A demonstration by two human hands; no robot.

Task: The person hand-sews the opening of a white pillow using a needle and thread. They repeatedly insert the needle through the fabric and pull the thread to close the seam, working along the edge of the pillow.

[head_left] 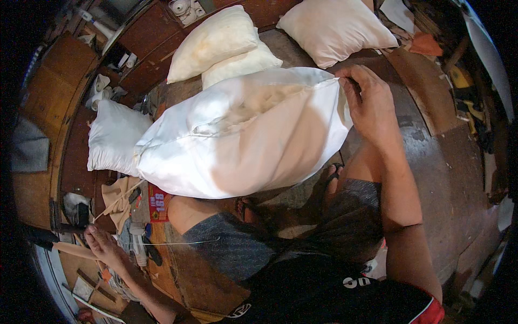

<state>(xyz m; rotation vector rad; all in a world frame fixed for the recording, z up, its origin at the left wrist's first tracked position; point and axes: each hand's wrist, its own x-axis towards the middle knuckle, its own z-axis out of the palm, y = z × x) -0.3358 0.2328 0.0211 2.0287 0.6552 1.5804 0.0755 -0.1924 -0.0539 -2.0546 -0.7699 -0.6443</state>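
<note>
A large white pillow (270,156) lies across the view above my knees. Its long seam gapes, and pale filling (251,110) shows in the gap. My right hand (368,100) pinches the pillow's far right corner at the end of the seam. Low on the left is my left hand (105,245), fingers drawn together beside a dark stick-like thing (71,228); what they hold, if anything, is too small to tell. A thin white strand (178,243) runs between this hand's side and my left thigh.
Two stuffed pillows (216,43) are stacked beyond the seam, another pillow (337,32) lies far right, and a smaller one (116,135) sits left. A tan cloth (116,200) and a wooden handle (73,249) are near my left hand. Cardboard (423,89) lies right.
</note>
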